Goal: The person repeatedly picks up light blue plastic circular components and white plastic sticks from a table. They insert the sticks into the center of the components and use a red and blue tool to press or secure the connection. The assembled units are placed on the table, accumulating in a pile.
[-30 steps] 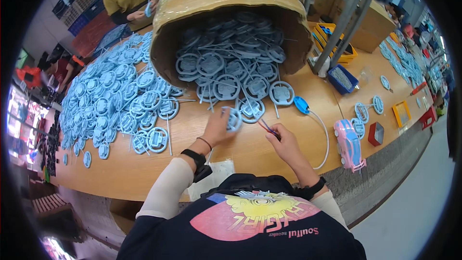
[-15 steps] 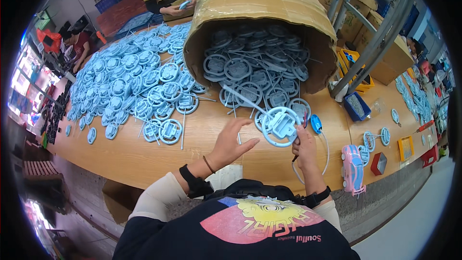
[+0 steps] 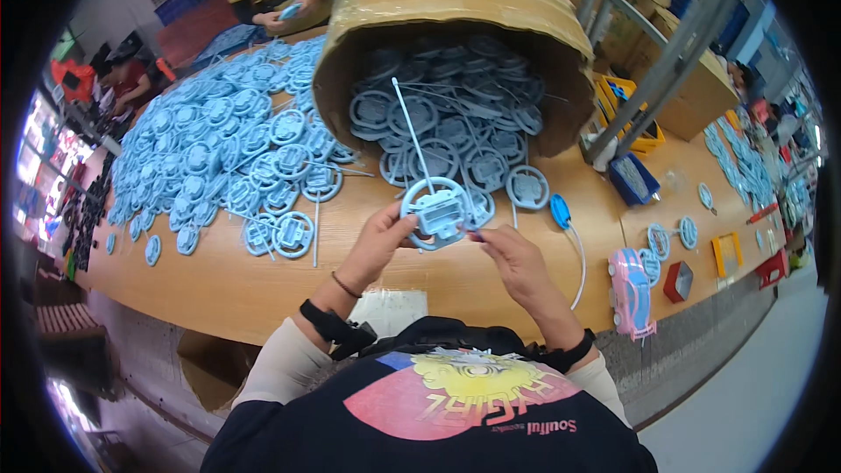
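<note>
My left hand [image 3: 377,241] grips the left rim of a light-blue plastic wheel-shaped part [image 3: 438,213]. A compartment shows at the part's centre, and a long thin rod [image 3: 410,127] rises from its rim, leaning left. At the part's lower right, my right hand [image 3: 517,267] is closed in a pinch; what lies between its fingertips is too small to make out. Beyond my hands, a large cardboard box [image 3: 455,0] lies on its side, its mouth full of similar parts. A blue oval piece [image 3: 560,211] with a white cable rests right of the held part.
A heap of light-blue parts [image 3: 201,149] covers the table's left. On the right are a pink-and-blue toy car [image 3: 631,293], a blue bin [image 3: 632,180], a yellow tray [image 3: 726,254] and a metal frame [image 3: 670,57]. Another person's hands [image 3: 289,13] hold a blue part across the table.
The wheel-shaped part has gone from my right hand to my left and moved leftward, its rod now more upright. My right hand has shifted to a pinch beside it. The whole view has shifted slightly.
</note>
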`<state>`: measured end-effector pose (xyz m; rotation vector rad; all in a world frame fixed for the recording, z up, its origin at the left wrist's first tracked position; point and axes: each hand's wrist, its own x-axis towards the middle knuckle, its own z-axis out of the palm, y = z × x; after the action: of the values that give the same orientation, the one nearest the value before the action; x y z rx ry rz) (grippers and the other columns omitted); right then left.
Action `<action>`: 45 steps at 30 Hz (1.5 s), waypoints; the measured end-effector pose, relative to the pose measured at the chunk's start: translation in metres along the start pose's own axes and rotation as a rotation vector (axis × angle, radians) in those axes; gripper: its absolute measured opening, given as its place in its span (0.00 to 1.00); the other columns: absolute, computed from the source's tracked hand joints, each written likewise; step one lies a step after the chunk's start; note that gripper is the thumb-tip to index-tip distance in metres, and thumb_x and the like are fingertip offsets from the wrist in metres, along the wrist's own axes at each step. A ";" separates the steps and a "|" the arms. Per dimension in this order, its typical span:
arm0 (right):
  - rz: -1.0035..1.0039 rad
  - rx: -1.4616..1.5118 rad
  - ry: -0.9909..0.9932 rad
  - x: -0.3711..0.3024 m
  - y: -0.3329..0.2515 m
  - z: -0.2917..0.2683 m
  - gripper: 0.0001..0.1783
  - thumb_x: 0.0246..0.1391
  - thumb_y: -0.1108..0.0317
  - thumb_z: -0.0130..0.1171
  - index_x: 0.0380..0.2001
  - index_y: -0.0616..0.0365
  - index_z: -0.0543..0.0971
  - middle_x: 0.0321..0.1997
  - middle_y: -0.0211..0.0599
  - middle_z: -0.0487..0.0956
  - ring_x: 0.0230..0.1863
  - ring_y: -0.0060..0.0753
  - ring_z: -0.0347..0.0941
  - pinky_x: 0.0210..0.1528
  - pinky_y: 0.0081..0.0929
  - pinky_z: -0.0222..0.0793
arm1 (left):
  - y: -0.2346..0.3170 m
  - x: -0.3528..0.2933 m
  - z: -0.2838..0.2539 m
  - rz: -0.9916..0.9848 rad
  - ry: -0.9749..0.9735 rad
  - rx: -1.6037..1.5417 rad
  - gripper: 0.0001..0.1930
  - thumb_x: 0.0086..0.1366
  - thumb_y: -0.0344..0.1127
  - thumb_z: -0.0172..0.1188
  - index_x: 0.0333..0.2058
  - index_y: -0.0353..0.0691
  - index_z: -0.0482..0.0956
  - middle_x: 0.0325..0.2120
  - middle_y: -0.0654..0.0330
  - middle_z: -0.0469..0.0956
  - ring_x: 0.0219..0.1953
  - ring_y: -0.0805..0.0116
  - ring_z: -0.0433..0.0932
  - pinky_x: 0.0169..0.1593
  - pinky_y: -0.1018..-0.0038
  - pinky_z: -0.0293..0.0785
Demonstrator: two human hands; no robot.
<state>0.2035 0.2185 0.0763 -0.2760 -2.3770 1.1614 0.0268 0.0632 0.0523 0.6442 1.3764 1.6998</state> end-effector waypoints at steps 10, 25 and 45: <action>0.317 0.176 -0.223 -0.001 0.010 -0.008 0.13 0.50 0.61 0.57 0.28 0.59 0.67 0.20 0.38 0.74 0.22 0.34 0.70 0.26 0.26 0.62 | 0.012 -0.010 0.008 -0.026 -0.110 0.128 0.14 0.64 0.34 0.48 0.46 0.33 0.69 0.33 0.63 0.73 0.34 0.77 0.73 0.39 0.77 0.73; 0.315 0.062 -0.235 0.002 0.009 -0.016 0.15 0.47 0.60 0.60 0.26 0.59 0.69 0.16 0.30 0.70 0.19 0.23 0.63 0.22 0.23 0.57 | 0.011 -0.013 0.013 -0.016 -0.154 0.184 0.16 0.64 0.33 0.49 0.49 0.32 0.68 0.33 0.64 0.73 0.33 0.79 0.71 0.37 0.81 0.70; 0.307 0.193 -0.197 0.005 0.011 -0.009 0.14 0.46 0.64 0.63 0.21 0.58 0.69 0.14 0.26 0.68 0.16 0.15 0.61 0.17 0.17 0.54 | 0.022 -0.010 0.017 -0.163 -0.164 0.027 0.19 0.64 0.37 0.50 0.51 0.33 0.67 0.38 0.62 0.74 0.39 0.74 0.74 0.46 0.74 0.72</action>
<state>0.2032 0.2335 0.0740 -0.4941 -2.4235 1.6153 0.0396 0.0626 0.0789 0.6537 1.3014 1.4689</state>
